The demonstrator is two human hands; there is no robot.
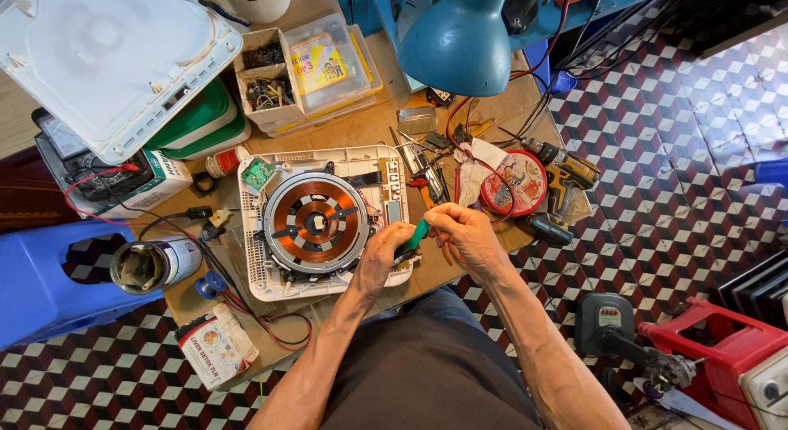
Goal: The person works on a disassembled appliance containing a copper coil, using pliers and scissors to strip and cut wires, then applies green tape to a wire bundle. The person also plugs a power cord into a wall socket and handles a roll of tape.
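As seen from the head view, opened up already and, by the look of it, far from closed again. Induction cooker base [324, 225] flat on the counter [361, 130], copper coil [316, 219] bare in its middle. White top cover [107, 61] off, well apart up-left of the coil, propped over other clutter. Small green circuit board [258, 173] just up-left of the coil, at the base's corner; whether detached, cannot tell.

Right of the coil, at the base's right edge: left hand [384, 253], fingers curled shut, pinching the lower end of a green-handled tool [417, 233]. Further right of the coil, touching the same tool: right hand [464, 233], fingers closed round its upper end. Tool thus between both hands, just above the base's edge, tip hidden.

Beyond the hands, right of the coil: orange-handled pliers [427, 188], round red tin [515, 182], cordless drill [566, 171]. Above the coil: parts boxes [267, 77] and blue lamp [460, 40].

Judged done: cover removal, coil exposure. Judged left: whatever work at the right edge, then cover back on.
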